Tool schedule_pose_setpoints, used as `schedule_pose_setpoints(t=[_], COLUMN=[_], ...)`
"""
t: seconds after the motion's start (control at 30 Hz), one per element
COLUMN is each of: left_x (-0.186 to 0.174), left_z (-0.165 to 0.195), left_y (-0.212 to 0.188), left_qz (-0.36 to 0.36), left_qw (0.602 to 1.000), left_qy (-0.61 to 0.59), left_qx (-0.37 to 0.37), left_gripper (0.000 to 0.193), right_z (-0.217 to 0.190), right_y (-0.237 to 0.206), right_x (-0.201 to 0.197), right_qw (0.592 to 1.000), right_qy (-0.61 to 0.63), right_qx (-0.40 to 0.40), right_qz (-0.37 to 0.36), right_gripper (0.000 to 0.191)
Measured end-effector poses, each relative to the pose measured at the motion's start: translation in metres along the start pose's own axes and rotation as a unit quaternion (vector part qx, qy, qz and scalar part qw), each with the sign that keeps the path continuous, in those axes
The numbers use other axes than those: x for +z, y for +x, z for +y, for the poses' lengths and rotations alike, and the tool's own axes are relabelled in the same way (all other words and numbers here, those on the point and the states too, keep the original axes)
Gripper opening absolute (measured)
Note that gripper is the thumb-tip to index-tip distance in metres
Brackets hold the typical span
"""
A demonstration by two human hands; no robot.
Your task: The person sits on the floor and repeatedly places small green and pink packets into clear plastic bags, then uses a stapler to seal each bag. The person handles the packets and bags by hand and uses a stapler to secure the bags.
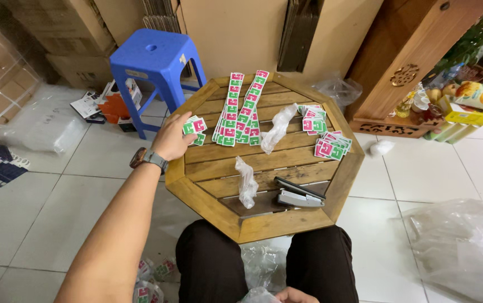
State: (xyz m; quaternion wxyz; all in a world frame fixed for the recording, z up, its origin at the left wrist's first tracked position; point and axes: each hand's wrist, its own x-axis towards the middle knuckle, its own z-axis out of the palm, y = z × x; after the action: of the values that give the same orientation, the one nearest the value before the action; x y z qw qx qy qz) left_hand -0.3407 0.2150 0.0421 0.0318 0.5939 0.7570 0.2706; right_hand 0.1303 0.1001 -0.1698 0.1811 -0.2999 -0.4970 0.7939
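Head view, left hand (171,137) gripping sachets (195,128), wooden table (264,221)

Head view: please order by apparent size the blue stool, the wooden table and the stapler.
1. wooden table, nearest the camera, so its lead is partly unsure
2. blue stool
3. stapler

A home used as packing space: stacked cardboard boxes (56,33), carved wooden cabinet (415,62), tiled floor (56,191).

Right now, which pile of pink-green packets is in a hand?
The small pile at the table's left edge, gripped by the left hand; the other piles lie untouched.
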Motion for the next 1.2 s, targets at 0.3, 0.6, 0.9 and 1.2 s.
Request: schedule_pose_setpoints(t=[0.3, 0.6, 0.9, 1.2], left_x=[-0.024, 0.044, 0.045, 0.056], left_z=[0.059, 0.182, 0.170, 0.182], left_y=[-0.041, -0.177, -0.172, -0.179], left_qz=[0.065, -0.008, -0.063, -0.036], left_qw=[0.983, 0.955, 0.945, 0.948], left_qy=[-0.170, -0.248, -0.015, -0.087], left_qx=[0.037, 0.160, 0.320, 0.305], left_gripper=[0.043, 0.048, 0.060, 0.063], right_z=[-0.027, -0.145, -0.171, -0.162], right_y=[-0.008, -0.014, -0.005, -0.004], right_x=[0.011, 0.059, 0.065, 0.069], right_qw=[1.000, 0.916, 0.892, 0.786], right_qy=[-0.006, -0.327, -0.353, -0.479], right_qx=[0.027, -0.230, -0.261, -0.358], right_qz=[-0.013, 0.032, 0.105, 0.154], right_gripper=[0.019, 0.016, 0.015, 0.017])
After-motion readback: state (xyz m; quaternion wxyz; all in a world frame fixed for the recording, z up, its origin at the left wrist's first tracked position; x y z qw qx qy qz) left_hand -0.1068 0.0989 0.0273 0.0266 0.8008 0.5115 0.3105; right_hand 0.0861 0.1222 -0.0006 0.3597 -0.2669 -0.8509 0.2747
